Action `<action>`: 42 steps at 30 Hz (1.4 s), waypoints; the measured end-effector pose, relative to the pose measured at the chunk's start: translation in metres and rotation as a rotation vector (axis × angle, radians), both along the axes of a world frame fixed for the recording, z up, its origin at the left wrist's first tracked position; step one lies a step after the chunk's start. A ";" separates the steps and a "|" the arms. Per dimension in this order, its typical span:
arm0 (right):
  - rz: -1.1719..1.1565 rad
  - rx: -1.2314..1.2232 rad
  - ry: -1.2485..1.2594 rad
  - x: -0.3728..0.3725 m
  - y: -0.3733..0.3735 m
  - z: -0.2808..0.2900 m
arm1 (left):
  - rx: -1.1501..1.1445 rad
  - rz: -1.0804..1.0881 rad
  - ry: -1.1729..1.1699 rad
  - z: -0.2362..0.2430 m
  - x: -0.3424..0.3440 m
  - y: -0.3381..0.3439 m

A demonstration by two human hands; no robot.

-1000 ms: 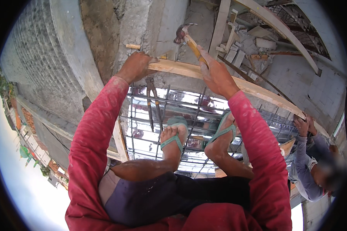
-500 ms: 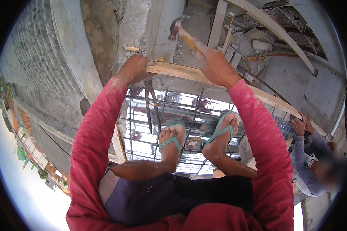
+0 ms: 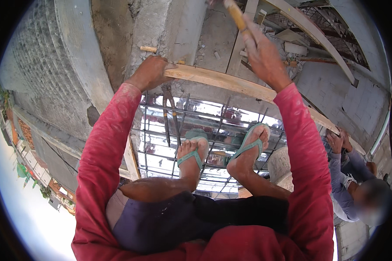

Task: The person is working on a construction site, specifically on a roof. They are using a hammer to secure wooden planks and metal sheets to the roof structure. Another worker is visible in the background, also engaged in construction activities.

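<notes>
In the head view, a hammer (image 3: 236,15) is held raised by the right hand (image 3: 265,54), its grip wrapped around the yellowish handle; the hammer's head is blurred and partly cut off by the upper edge. The left end of a long wooden plank (image 3: 222,80) is held by the left hand (image 3: 150,73), its grip bent around the wood. Near the plank's far right end, a co-worker's hands (image 3: 338,142) are seen. Below the plank, long-handled pincers (image 3: 165,114) are laid on a grid of dark bars (image 3: 218,132) over shiny sheeting, just beside the sandalled feet (image 3: 190,162). A small wood piece (image 3: 148,49) is seen just above the left hand.
</notes>
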State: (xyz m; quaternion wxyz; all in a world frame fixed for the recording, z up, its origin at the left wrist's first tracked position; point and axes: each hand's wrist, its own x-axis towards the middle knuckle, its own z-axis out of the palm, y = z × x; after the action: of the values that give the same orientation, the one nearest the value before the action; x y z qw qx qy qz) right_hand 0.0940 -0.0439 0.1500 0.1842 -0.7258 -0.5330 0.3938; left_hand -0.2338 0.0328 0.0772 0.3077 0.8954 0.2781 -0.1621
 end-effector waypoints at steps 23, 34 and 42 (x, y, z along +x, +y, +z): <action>0.275 0.290 0.161 0.064 -0.055 -0.157 | -0.064 0.072 0.083 0.016 0.007 0.001; 0.395 -0.050 0.255 0.058 -0.061 -0.152 | -0.054 0.064 0.113 0.017 0.011 0.005; -0.253 0.119 0.437 0.066 -0.010 -0.102 | -0.101 0.065 0.140 0.018 0.012 0.001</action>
State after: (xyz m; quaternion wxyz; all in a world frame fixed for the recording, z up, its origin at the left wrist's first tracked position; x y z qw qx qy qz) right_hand 0.1598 -0.0536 0.0485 0.3851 -0.6724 -0.4078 0.4830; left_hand -0.2223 0.0335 0.0948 0.3373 0.8558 0.3195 -0.2277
